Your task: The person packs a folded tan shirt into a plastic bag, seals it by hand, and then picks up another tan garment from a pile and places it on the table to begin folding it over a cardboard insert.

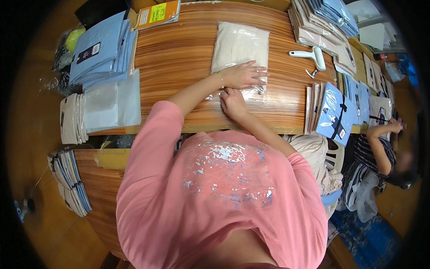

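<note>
A folded cream cloth item in a clear plastic bag (242, 45) lies flat on the wooden table in front of me. Across its near part rests my left hand (244, 75), palm down with the fingers stretched out and slightly spread. Just nearer to me, my right hand (234, 103) is closed, its fingers curled against the loose clear end of the bag. The plastic wrinkles and shines on both sides of that hand. What lies right under the fingers is hidden.
Packed blue garments (101, 49) and clear empty bags (112, 105) lie at the left. At the right are a white lint roller (316, 58), a cream stack (320, 36) and blue packs (336, 112). A notebook (156, 14) lies far left. Another person's arm (380, 143) shows at right.
</note>
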Demonstrator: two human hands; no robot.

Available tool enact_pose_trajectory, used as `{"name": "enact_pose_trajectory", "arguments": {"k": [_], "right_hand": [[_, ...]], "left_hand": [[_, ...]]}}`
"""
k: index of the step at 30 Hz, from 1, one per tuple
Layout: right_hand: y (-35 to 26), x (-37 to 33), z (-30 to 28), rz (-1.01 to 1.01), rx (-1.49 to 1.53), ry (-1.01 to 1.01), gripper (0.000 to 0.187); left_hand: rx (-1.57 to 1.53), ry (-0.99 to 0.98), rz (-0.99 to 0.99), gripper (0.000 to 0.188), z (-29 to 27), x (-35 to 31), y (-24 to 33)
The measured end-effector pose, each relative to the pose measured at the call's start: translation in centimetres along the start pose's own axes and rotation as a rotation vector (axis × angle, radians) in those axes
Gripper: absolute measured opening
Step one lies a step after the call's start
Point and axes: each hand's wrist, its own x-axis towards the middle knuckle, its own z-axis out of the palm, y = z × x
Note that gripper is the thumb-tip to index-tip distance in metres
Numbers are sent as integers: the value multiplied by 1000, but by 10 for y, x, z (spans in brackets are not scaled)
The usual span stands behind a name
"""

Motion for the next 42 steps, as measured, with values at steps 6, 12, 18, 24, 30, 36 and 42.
{"name": "enact_pose_trajectory", "arguments": {"k": [6,12,18,24,30,36,42], "right_hand": [[4,2,12,104,15,-104,21],[-2,2,-1,-100,-67,58,14],[-1,3,-24,-227,-13,4,14],[2,-3,-31,-256,-2,13,14],[3,-9,-41,-308,59,-67,14],[3,-42,-50,-321,64,-118,16],[19,-59,-69,-412,-21,-14,18]], "left_hand": [[-30,-143,59,42,33,-3,-14],[70,-99,87,45,38,-14,-12],[40,-72,30,49,39,-15,-15],[30,-71,-20,49,36,-12,-11],[72,-89,-66,45,32,-11,-6],[62,-91,-68,45,30,-12,-4],[42,-74,-77,45,31,-13,-3]]}}
